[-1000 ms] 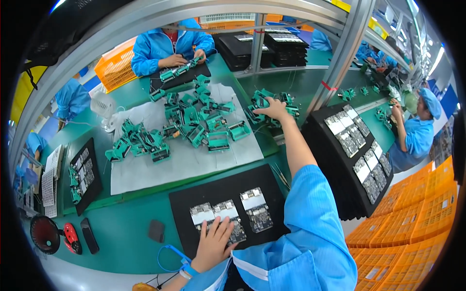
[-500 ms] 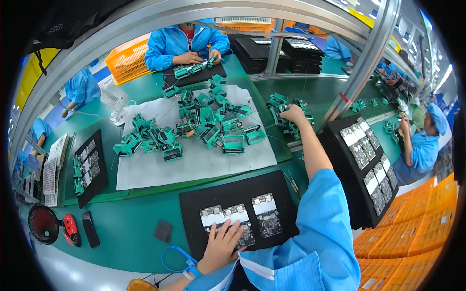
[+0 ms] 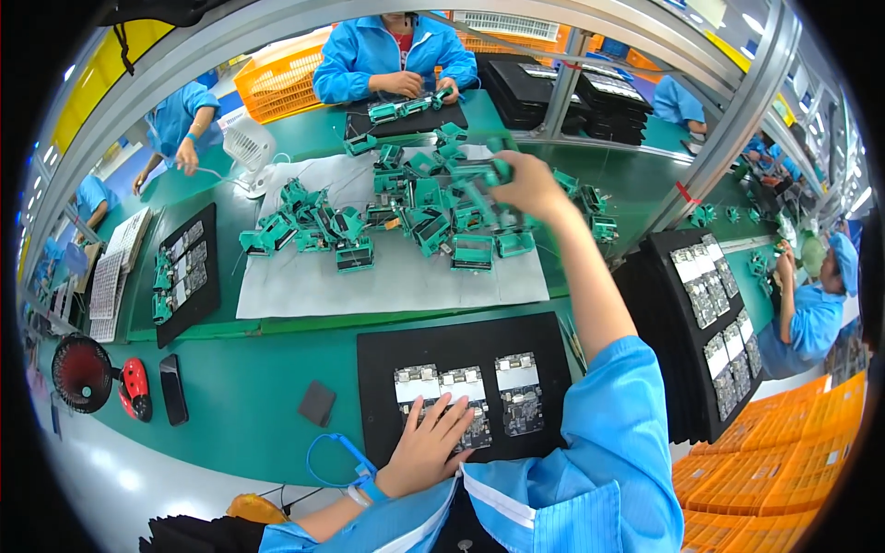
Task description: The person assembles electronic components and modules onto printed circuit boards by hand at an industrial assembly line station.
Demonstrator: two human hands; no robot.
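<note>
The right hand [image 3: 535, 187] is leaving the green cluster [image 3: 604, 229], bringing blurred green parts [image 3: 481, 175] over the white sheet [image 3: 387, 293]; a co-worker's hand [image 3: 187, 157] is appearing near the white fan [image 3: 249, 147].

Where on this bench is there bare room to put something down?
The green benchtop between phone and dark square is bare; the near strip of the white sheet, mostly. Mid-sheet is crowded with green parts.

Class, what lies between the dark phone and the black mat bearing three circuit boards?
In the head view, a small dark pad lies between the phone and the mat, apart from both, with green bench showing on either side.
</note>
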